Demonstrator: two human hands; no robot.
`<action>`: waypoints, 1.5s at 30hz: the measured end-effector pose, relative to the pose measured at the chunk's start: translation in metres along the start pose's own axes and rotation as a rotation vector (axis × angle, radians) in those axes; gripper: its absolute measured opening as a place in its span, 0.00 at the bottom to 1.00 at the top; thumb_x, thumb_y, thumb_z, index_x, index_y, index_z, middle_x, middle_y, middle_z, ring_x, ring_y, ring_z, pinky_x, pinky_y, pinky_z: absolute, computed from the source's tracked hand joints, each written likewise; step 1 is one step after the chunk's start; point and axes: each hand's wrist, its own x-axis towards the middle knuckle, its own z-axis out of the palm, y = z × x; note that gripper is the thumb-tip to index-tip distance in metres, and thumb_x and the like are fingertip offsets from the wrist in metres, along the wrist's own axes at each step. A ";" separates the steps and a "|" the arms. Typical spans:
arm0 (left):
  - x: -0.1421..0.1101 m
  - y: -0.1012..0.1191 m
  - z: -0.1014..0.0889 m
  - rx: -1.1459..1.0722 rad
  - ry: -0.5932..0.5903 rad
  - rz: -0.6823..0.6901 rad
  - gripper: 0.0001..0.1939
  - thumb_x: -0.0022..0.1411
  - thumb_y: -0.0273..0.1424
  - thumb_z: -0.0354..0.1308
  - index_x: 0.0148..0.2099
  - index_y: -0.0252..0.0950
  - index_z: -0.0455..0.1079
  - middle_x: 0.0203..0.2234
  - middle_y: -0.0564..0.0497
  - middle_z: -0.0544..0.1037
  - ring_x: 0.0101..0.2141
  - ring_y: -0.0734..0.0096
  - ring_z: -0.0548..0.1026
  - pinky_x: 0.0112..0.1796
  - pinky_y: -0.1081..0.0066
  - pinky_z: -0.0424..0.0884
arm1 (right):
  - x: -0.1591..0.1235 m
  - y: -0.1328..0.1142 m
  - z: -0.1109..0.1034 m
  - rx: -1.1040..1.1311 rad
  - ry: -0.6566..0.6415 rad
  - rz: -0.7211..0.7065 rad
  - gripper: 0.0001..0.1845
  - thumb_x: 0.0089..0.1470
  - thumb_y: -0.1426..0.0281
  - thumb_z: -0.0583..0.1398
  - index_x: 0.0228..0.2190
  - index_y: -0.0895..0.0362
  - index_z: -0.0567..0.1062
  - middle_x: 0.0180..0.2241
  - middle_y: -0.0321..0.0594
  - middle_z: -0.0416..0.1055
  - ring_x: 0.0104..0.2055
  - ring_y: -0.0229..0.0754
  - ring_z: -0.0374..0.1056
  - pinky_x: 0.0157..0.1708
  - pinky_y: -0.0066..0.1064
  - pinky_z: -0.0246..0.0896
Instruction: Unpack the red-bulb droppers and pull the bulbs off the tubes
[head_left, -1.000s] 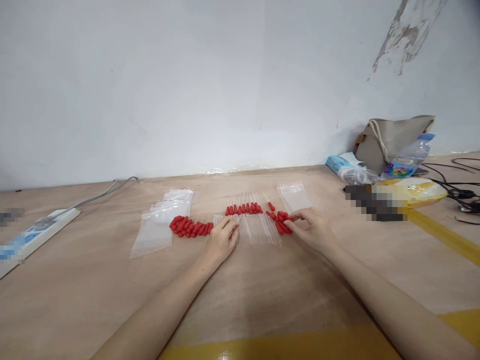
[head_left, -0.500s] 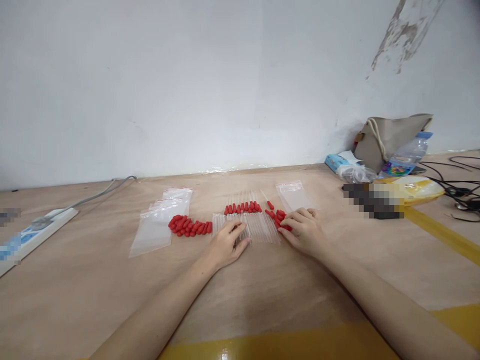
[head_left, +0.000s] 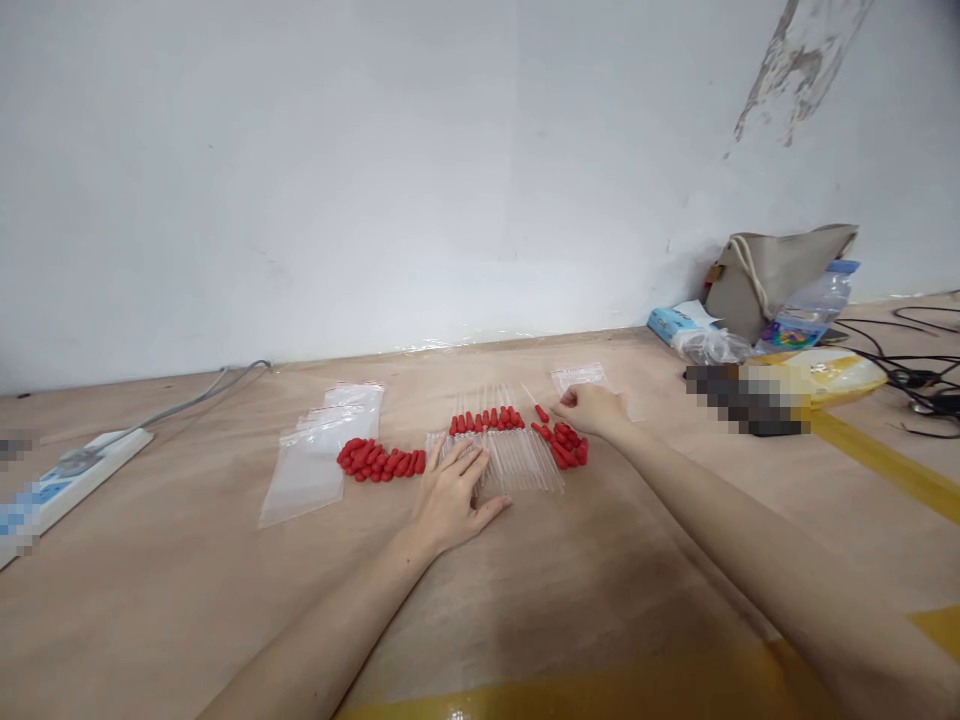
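Note:
My left hand lies with its fingers spread over the left part of a row of clear thin tubes. Behind them runs a line of tubes fitted with red rubber bulbs. One dropper with a red bulb rests apart at the right end of that line. Just right of it, my right hand has its fingertips pinched together; whether anything is between them cannot be made out. A loose pile of red bulbs sits below my right hand, and a larger pile of red bulbs lies left of the tubes.
Clear zip bags overlap at the left; another zip bag lies partly under my right hand. A power strip stands far left. At right are a tissue pack, a grey bag, a bottle and black cables.
My right hand has left the right bulb pile and moved back beside the separate dropper, uncovering the bulbs. My left hand has opened out, its fingers spreading over the tubes.

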 end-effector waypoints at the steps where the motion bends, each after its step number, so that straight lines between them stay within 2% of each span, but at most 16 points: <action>1: 0.000 0.000 0.000 -0.006 -0.005 0.000 0.26 0.54 0.46 0.54 0.49 0.33 0.66 0.41 0.43 0.75 0.48 0.53 0.66 0.53 0.46 0.49 | 0.008 -0.004 0.001 -0.012 -0.048 0.030 0.15 0.43 0.56 0.56 0.23 0.54 0.74 0.27 0.40 0.73 0.33 0.45 0.66 0.40 0.42 0.49; 5: -0.001 0.002 -0.003 -0.021 0.016 -0.003 0.24 0.54 0.45 0.55 0.49 0.35 0.66 0.38 0.46 0.76 0.45 0.57 0.68 0.53 0.48 0.50 | 0.030 -0.016 0.011 -0.037 -0.156 0.087 0.18 0.36 0.53 0.60 0.15 0.55 0.72 0.19 0.40 0.69 0.27 0.46 0.66 0.37 0.44 0.53; 10: -0.001 0.002 -0.005 -0.023 0.056 -0.025 0.22 0.53 0.44 0.55 0.47 0.37 0.67 0.40 0.46 0.74 0.45 0.59 0.68 0.52 0.51 0.52 | 0.041 -0.022 0.019 -0.057 -0.176 0.101 0.15 0.34 0.58 0.62 0.14 0.57 0.71 0.14 0.38 0.66 0.22 0.44 0.65 0.32 0.42 0.55; 12: -0.001 0.001 -0.004 -0.024 0.066 -0.045 0.21 0.54 0.43 0.55 0.47 0.37 0.67 0.40 0.46 0.73 0.45 0.59 0.67 0.52 0.52 0.52 | 0.039 -0.024 0.014 -0.052 -0.143 0.087 0.13 0.37 0.60 0.61 0.16 0.57 0.71 0.16 0.40 0.68 0.23 0.45 0.66 0.31 0.40 0.55; 15: -0.002 -0.002 -0.003 -0.020 0.084 -0.083 0.19 0.55 0.41 0.54 0.47 0.37 0.67 0.41 0.46 0.72 0.45 0.60 0.67 0.52 0.53 0.52 | 0.025 -0.027 0.001 -0.019 -0.043 0.028 0.13 0.48 0.61 0.53 0.24 0.58 0.71 0.23 0.44 0.71 0.30 0.47 0.67 0.33 0.39 0.54; 18: -0.004 -0.004 -0.004 -0.013 0.135 -0.137 0.22 0.57 0.38 0.53 0.53 0.37 0.61 0.45 0.44 0.69 0.47 0.59 0.66 0.52 0.54 0.54 | -0.007 -0.028 -0.007 0.048 0.104 -0.105 0.16 0.57 0.64 0.44 0.34 0.56 0.68 0.30 0.41 0.72 0.36 0.43 0.66 0.39 0.37 0.50; 21: -0.006 -0.004 -0.009 0.012 0.250 -0.190 0.30 0.57 0.37 0.53 0.59 0.35 0.52 0.50 0.39 0.62 0.51 0.56 0.61 0.49 0.56 0.59 | -0.048 -0.024 0.000 0.159 0.358 -0.457 0.10 0.56 0.67 0.48 0.35 0.57 0.68 0.31 0.40 0.72 0.34 0.40 0.65 0.41 0.36 0.47; 23: -0.008 -0.003 -0.014 0.050 0.322 -0.170 0.30 0.56 0.36 0.54 0.59 0.35 0.51 0.53 0.38 0.59 0.52 0.54 0.59 0.48 0.56 0.59 | -0.073 -0.020 0.013 0.113 0.484 -0.638 0.09 0.56 0.69 0.50 0.35 0.57 0.69 0.33 0.42 0.71 0.37 0.42 0.64 0.41 0.36 0.45; 24: -0.010 -0.001 -0.016 0.071 0.334 -0.130 0.29 0.56 0.36 0.55 0.58 0.37 0.54 0.53 0.38 0.59 0.52 0.54 0.59 0.48 0.55 0.58 | -0.083 -0.018 0.020 0.082 0.500 -0.714 0.09 0.56 0.69 0.51 0.36 0.57 0.69 0.33 0.42 0.71 0.37 0.41 0.63 0.41 0.36 0.44; 26: -0.012 0.002 -0.019 0.102 0.296 -0.025 0.23 0.55 0.35 0.56 0.54 0.41 0.60 0.50 0.42 0.64 0.50 0.55 0.61 0.50 0.53 0.54 | -0.099 -0.016 0.033 0.036 0.532 -0.834 0.08 0.56 0.70 0.52 0.35 0.56 0.70 0.31 0.40 0.71 0.35 0.40 0.62 0.43 0.36 0.44; 29: -0.013 0.008 -0.020 0.102 0.170 0.095 0.15 0.57 0.33 0.55 0.48 0.43 0.66 0.40 0.49 0.73 0.43 0.62 0.67 0.51 0.52 0.50 | -0.111 -0.016 0.046 0.031 0.550 -0.921 0.07 0.55 0.71 0.53 0.34 0.54 0.71 0.29 0.37 0.70 0.31 0.37 0.61 0.44 0.36 0.43; 32: -0.014 0.012 -0.017 0.094 0.093 0.122 0.10 0.59 0.31 0.52 0.44 0.43 0.69 0.28 0.53 0.76 0.34 0.69 0.69 0.50 0.53 0.49 | -0.113 -0.018 0.050 0.057 0.557 -0.963 0.07 0.54 0.71 0.54 0.34 0.54 0.72 0.26 0.35 0.69 0.30 0.36 0.59 0.44 0.37 0.43; 34: -0.015 0.013 -0.016 0.094 0.073 0.123 0.08 0.60 0.30 0.52 0.40 0.42 0.70 0.24 0.55 0.75 0.30 0.71 0.68 0.48 0.54 0.51 | -0.113 -0.017 0.050 0.059 0.554 -0.977 0.06 0.53 0.70 0.55 0.32 0.54 0.72 0.23 0.34 0.67 0.29 0.36 0.58 0.43 0.37 0.43; 39: -0.017 0.011 -0.016 0.057 0.048 0.127 0.06 0.59 0.29 0.52 0.37 0.41 0.70 0.22 0.55 0.74 0.28 0.71 0.66 0.44 0.58 0.53 | -0.114 -0.014 0.046 0.012 0.549 -0.996 0.09 0.54 0.70 0.54 0.26 0.54 0.73 0.19 0.33 0.63 0.27 0.35 0.56 0.43 0.37 0.43; 45: -0.016 0.013 -0.015 0.029 0.039 0.139 0.06 0.59 0.28 0.52 0.37 0.41 0.70 0.22 0.55 0.74 0.28 0.72 0.66 0.43 0.59 0.53 | -0.115 -0.014 0.044 0.010 0.554 -1.038 0.09 0.53 0.72 0.54 0.27 0.53 0.73 0.19 0.32 0.63 0.27 0.35 0.55 0.44 0.38 0.42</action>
